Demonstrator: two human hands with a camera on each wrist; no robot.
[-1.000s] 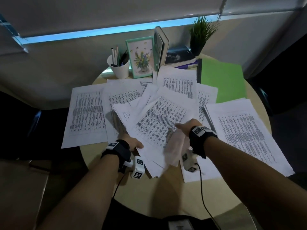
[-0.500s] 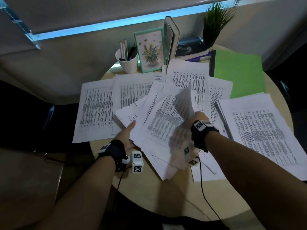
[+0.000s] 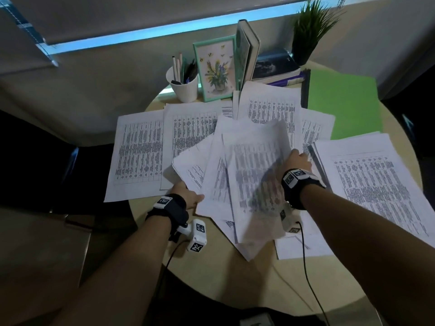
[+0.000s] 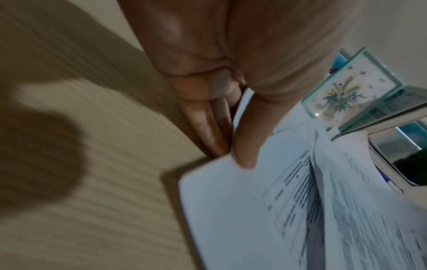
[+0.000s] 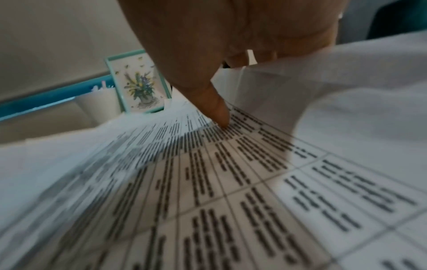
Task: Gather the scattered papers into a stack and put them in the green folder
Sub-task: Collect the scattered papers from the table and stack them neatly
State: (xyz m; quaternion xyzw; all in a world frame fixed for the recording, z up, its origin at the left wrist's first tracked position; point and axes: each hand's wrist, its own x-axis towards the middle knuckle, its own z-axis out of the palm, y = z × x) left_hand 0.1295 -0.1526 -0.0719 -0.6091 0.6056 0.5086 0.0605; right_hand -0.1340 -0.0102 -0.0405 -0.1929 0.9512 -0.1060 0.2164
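Between the two hands, a loose bundle of printed sheets (image 3: 247,182) is held lifted off the round table (image 3: 235,278). Its near-left corner is pinched by the left hand (image 3: 188,196), thumb above and fingers beneath, as the left wrist view shows. Its right edge is gripped by the right hand (image 3: 297,161), thumb pressed on the printed table. More scattered papers (image 3: 141,156) are spread flat around the bundle. Beyond the right hand, the green folder (image 3: 341,104) is seen lying closed, partly covered by sheets. Behind the bundle, a pen cup (image 3: 184,85), a framed flower picture (image 3: 215,69), books (image 3: 273,67) and a potted plant (image 3: 313,27) are ranged before a blind-covered window. Printed text is too blurred to be read.
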